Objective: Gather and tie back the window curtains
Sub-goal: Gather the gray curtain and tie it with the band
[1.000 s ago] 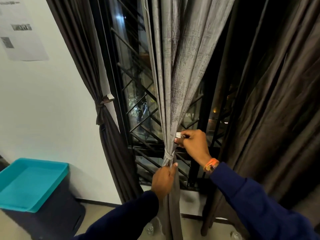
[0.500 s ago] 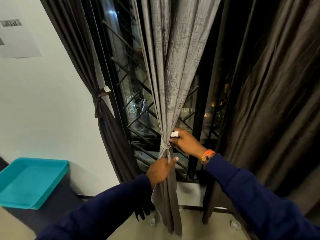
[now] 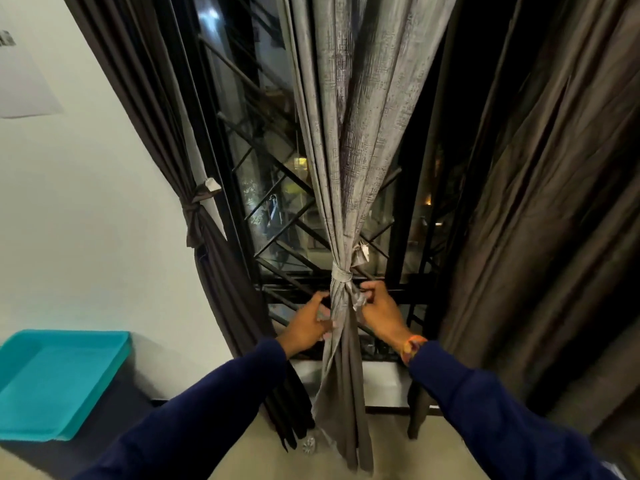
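Two hands flank the gathered grey curtain (image 3: pixel 349 168) just under its tie (image 3: pixel 341 274), a little below the middle of the frame; the right hand (image 3: pixel 379 311) has its fingers (image 3: pixel 372 289) curled in, pinching a loose hanging end of the tie against the right side of the bundle; the left hand (image 3: pixel 308 322) sits on the left side, thumb and fingers bent round the fabric and touching it, though how firmly it grips cannot be told; both wrists run down into dark blue sleeves (image 3: pixel 207 410) that reach the lower corners, and an orange band (image 3: pixel 412 346) circles the right wrist; the curtain's long axis runs up and down, wide at the top centre of the frame, narrowing to the tie, then flaring slightly as it hangs to the floor at lower centre; the tie wraps flat and level around the narrowest point, with a small pale tag (image 3: pixel 363 251) sticking out just above it on the right; behind stands a black window grille (image 3: pixel 277 209) with crossed bars and dark glass; a brown curtain (image 3: pixel 166 126) at left is already cinched by its own knot against the white wall (image 3: pixel 86 220); another brown curtain (image 3: pixel 554 202) hangs loose down the right side; a teal tray (image 3: pixel 52 379) sits at lower left; a sheet of paper (image 3: pixel 20 81) is on the wall at upper left.
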